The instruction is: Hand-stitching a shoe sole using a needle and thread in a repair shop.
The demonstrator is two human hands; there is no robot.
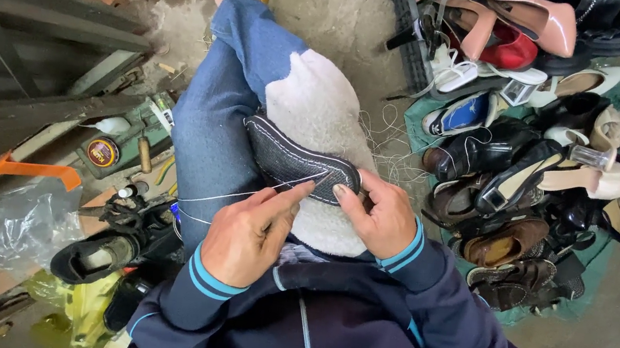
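A dark grey shoe sole (292,159) lies across a white fleece pad (319,111) on my lap, over blue jeans. My left hand (249,230) pinches a thin pale thread (230,195) close to the sole's near end, and the thread runs off to the left. At that same near end my right hand (377,216) grips the sole, thumb pressed on its edge. Whether a needle is in the fingers I cannot tell.
A heap of shoes (527,156) of many kinds lies on a green cloth at the right. Loose thread (391,141) tangles on the concrete floor. At the left are a round tin (103,152), tools, a black shoe (92,255) and a plastic bag (33,220).
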